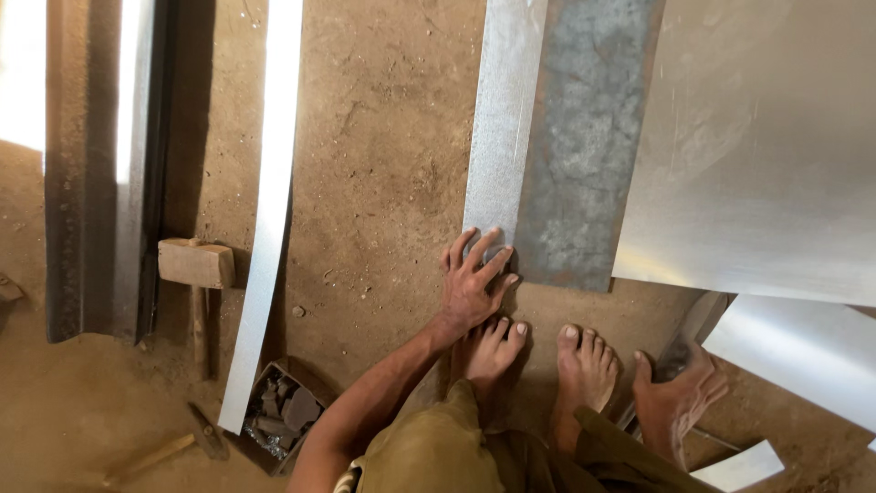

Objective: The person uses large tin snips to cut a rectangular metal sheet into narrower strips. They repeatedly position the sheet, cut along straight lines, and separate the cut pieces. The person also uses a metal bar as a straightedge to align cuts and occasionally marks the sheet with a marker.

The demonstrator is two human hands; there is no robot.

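I squat barefoot on a dirt floor. My left hand (474,278) lies with fingers spread on the near corner of a narrow galvanised sheet strip (500,128), which rests along a dark rusty steel plate (584,146). My right hand (673,394) is down by my right foot, closed around the dark handles of metal shears (686,342). A large shiny metal sheet (757,137) lies to the right of the plate.
A long thin metal strip (265,210) lies on the left, beside a wooden mallet (196,274) and a heavy steel rail (91,164). A small box of scraps (278,415) and a hammer (164,452) sit near my left knee. More sheet offcuts (803,361) lie right.
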